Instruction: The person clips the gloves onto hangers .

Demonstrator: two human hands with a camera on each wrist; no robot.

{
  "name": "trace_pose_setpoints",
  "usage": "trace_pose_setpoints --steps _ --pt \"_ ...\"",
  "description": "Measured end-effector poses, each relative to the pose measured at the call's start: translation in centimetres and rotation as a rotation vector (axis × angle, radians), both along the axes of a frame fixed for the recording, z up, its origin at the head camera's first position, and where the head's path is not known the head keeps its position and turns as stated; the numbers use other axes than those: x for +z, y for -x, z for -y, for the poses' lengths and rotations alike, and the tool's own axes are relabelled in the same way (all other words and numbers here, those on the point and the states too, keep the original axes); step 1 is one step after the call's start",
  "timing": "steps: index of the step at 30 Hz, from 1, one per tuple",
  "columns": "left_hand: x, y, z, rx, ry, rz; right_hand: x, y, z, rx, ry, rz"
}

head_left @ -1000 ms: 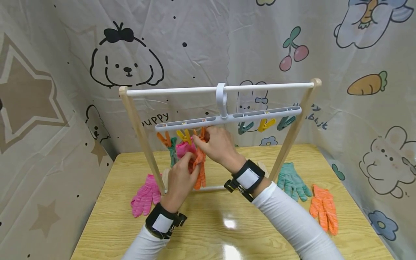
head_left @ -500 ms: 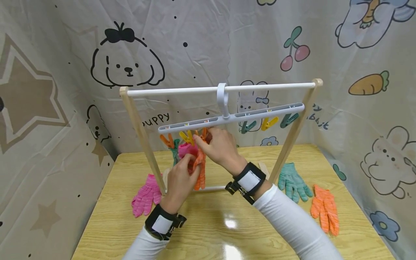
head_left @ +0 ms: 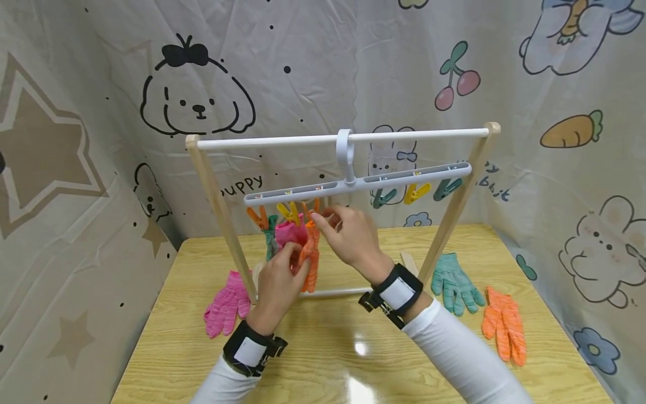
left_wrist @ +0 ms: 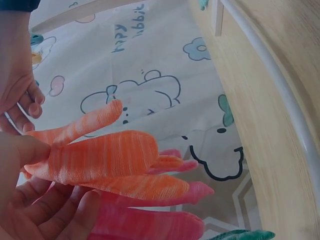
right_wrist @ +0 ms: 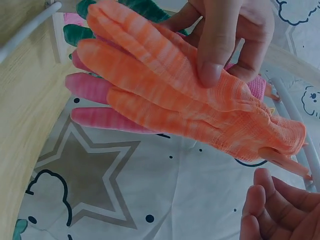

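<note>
An orange knit glove point(head_left: 312, 261) hangs by its cuff from an orange clip point(right_wrist: 282, 162) on the grey hanger point(head_left: 298, 193). My left hand point(head_left: 277, 286) pinches the glove's body between thumb and fingers, seen close up in the left wrist view. Beside the clip is my right hand point(head_left: 355, 238), its fingers loosely bent and apart from the clip in the right wrist view. Left of the orange glove hang a pink glove point(head_left: 290, 233) under a yellow clip point(head_left: 289, 212) and a green glove point(head_left: 270, 238), partly hidden.
The hanger hooks over the white rod point(head_left: 267, 142) of a wooden-legged rack. Two green clips and a yellow clip point(head_left: 416, 193) hang at its right end. On the table point(head_left: 323, 348) lie a pink glove point(head_left: 228, 303) at left, and green point(head_left: 456, 283) and orange point(head_left: 504, 325) gloves at right.
My right hand has come off the orange clip and shifted slightly right and down. My left hand keeps its grip on the orange glove. The hanger has swayed slightly.
</note>
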State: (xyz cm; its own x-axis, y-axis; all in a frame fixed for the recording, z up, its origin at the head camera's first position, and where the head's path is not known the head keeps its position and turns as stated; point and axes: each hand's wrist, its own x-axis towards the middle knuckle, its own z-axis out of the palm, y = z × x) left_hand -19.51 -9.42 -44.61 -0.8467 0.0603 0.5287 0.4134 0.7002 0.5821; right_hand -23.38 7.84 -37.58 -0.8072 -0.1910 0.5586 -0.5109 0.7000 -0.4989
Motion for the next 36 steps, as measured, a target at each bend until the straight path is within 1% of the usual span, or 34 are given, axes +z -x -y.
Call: trace_pose_setpoints --steps 4,8,15,20,25,31,36 --pt "-0.2 -0.1 0.2 -0.009 0.005 0.002 -0.7 -0.5 -0.5 -0.009 0.012 -0.007" --pt "-0.4 -0.2 0.5 -0.017 0.010 0.022 -1.5 -1.0 -1.0 -0.017 0.014 -0.010" --pt "-0.9 -0.7 0.9 -0.027 0.017 0.052 -3.2 -1.9 -1.5 -0.034 -0.009 0.040" --pt "-1.2 -1.4 1.3 -0.046 -0.011 0.075 -4.2 -2.3 -1.7 -0.043 -0.023 0.069" --pt "-1.8 -2.1 1.6 -0.035 -0.006 0.109 -5.4 -2.7 -1.9 -0.056 -0.025 0.093" --pt "-2.6 -2.7 2.0 -0.028 0.011 0.102 -6.7 -3.3 -2.2 -0.085 -0.015 0.100" --pt "-3.4 -3.1 2.3 -0.013 0.018 0.116 -7.6 -3.9 -2.5 -0.101 -0.004 0.134"
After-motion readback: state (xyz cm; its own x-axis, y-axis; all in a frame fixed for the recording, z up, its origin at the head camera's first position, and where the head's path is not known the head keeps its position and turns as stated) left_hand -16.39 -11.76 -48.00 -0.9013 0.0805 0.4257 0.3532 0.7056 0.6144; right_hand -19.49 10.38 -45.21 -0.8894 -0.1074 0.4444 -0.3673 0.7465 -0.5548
